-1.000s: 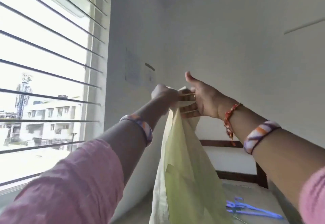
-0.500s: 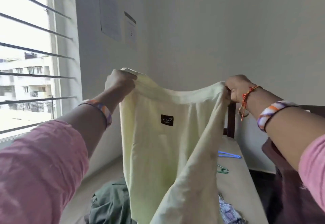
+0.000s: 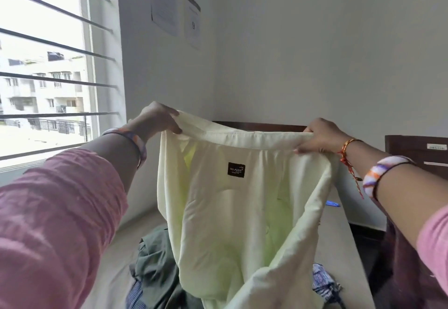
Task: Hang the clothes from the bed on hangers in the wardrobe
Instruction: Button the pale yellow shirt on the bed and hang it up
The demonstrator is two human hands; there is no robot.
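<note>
Head view: left hand (image 3: 155, 121) and right hand (image 3: 320, 136) pinch the pale yellow shirt (image 3: 237, 211) by its shoulders above the bed (image 3: 339, 248); keeping it taut and level should ease hanger insertion.

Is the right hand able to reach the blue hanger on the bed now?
Probably not right away. The right hand grips the pale yellow shirt together with the left hand, and the shirt hangs across the way. Only a bit of the blue hanger shows beyond it.
</note>
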